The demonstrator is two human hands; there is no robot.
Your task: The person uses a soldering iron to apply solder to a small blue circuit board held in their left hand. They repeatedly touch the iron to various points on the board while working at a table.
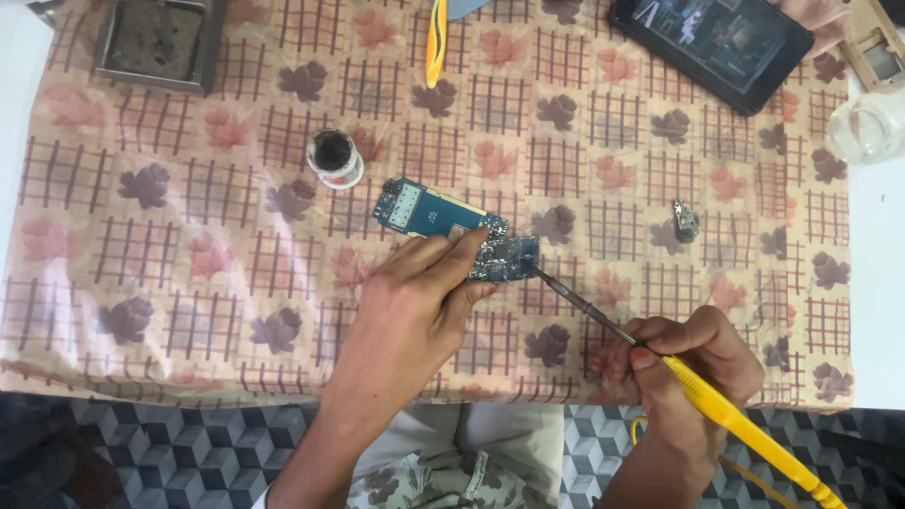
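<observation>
A blue circuit board (419,209) lies on the patterned cloth (189,236) near the middle. My left hand (419,302) presses its fingers on the board's right end, next to a darker component-covered section (509,259). My right hand (693,363) grips a yellow-handled soldering iron (716,405). Its dark metal tip (542,275) touches the right edge of that darker section.
A small white pot with dark paste (334,156) stands left of the board. A metal tray (158,42) sits at the far left, a tablet (712,42) at the far right, a clear jar (867,127) at the right edge, a small metal part (685,222) nearby, a yellow tool (436,42) up top.
</observation>
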